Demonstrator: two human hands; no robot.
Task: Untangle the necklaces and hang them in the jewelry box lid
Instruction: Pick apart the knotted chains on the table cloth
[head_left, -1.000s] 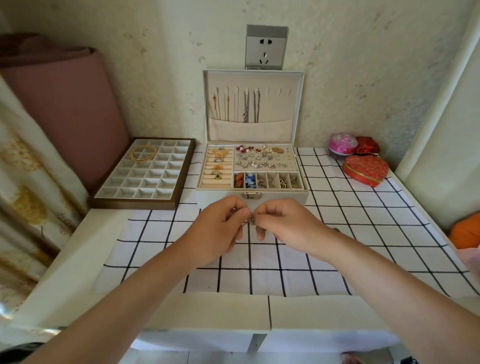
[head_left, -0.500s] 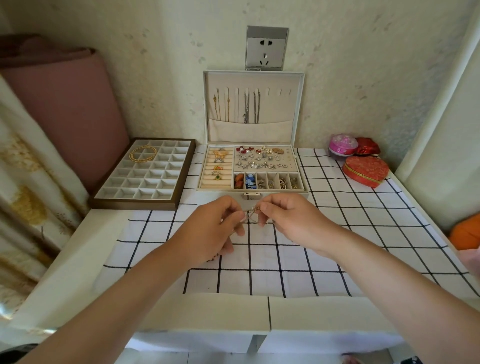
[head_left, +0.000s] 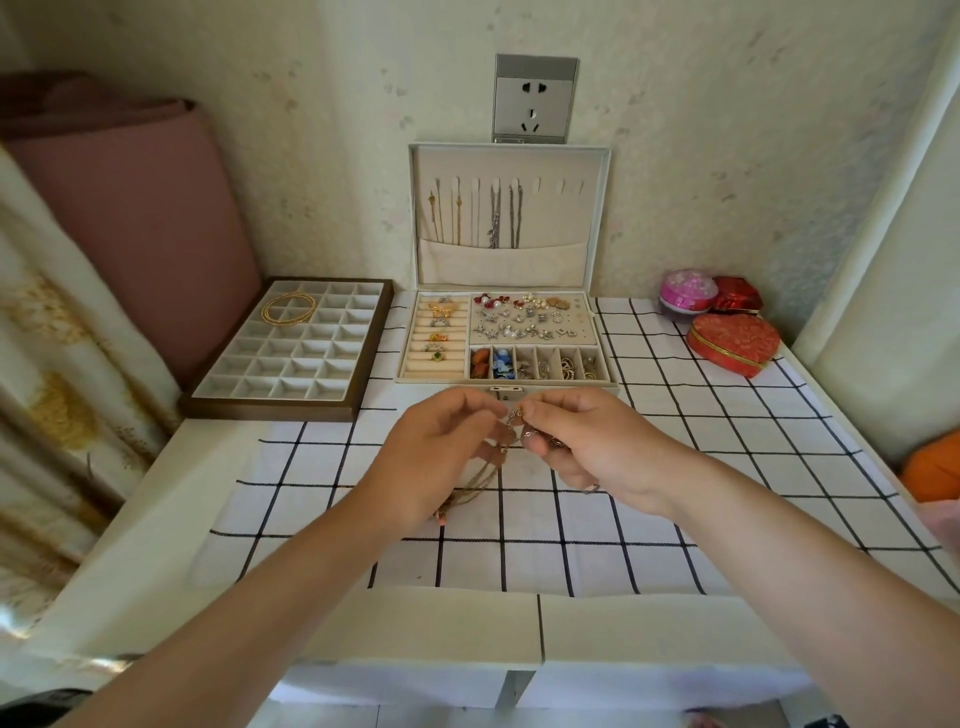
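A tangle of thin gold and silver necklaces hangs between my two hands just in front of the jewelry box. My left hand pinches the chains at the top, and loose loops trail down under its palm to the cloth. My right hand pinches the same knot from the right, with small links showing by its fingertips. The white jewelry box stands open behind them. Its upright lid holds several necklaces hung from its hooks, ends tucked in the pocket; the hooks at the right are bare.
A brown tray with a gold chain in it lies left of the box. A red heart-shaped box and two small round boxes stand at the back right. A checked cloth covers the table. A wall socket sits above the lid.
Both hands have lifted a little from the cloth and drawn slightly apart. The chains now hang visibly below the left hand.
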